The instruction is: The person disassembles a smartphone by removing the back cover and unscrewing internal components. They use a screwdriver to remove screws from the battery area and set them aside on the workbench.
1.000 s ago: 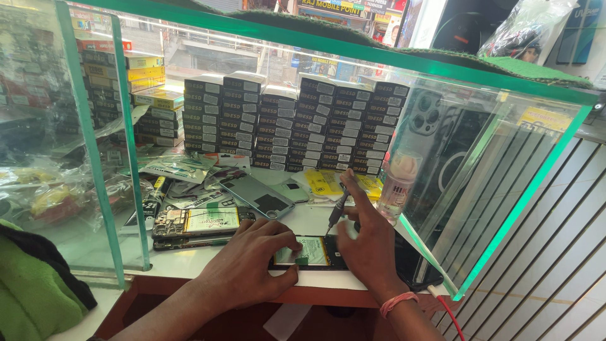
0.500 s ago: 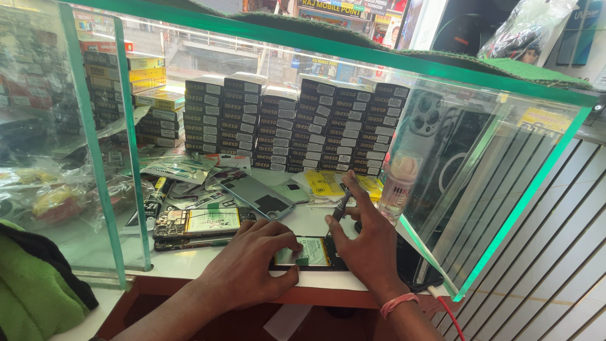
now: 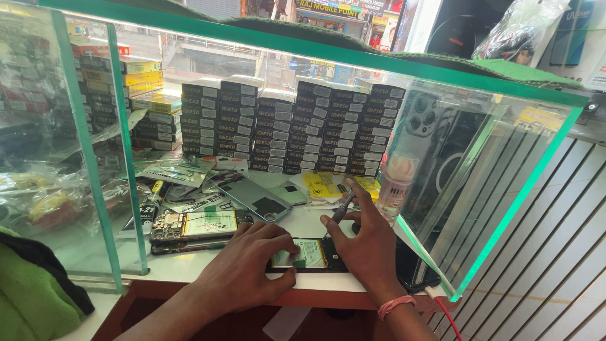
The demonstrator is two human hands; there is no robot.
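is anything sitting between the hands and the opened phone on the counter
Nothing visible does. The left hand rests directly on the opened phone, and the right hand, holding a screwdriver, touches its other end.

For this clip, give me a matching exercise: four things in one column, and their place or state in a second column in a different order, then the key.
Things
1. left hand
2. right hand
3. second opened phone
4. stacked dark boxes

Places or states
A. lined up along the back of the glass case
B. holds a screwdriver upright
C. lies to the left of the hands on the white counter
D. fingers press the near end of the opened phone

Pairs: 1-D, 2-B, 3-C, 4-A
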